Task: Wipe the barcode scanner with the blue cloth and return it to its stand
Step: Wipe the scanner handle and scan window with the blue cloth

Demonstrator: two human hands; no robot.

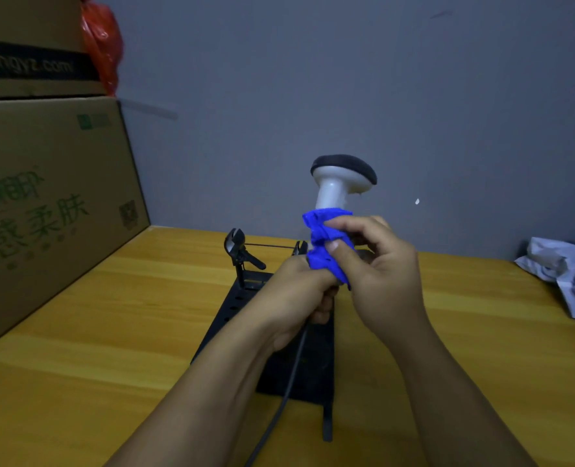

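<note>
Two hands wipe mid-task: left hand (299,291) grips barcode scanner (341,183) handle, right hand (377,264) fingers (340,227) pinch blue cloth (323,244) around it; next, probably reseating in the stand (245,261) behind.

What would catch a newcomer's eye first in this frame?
The bright blue cloth stands out at centre, wrapped round the handle of the barcode scanner, whose grey head with a dark cap points up against the wall. The right hand presses the cloth on, while the left hand holds the scanner's lower end above the black stand on the yellow table. Large cardboard boxes fill the left side.
</note>
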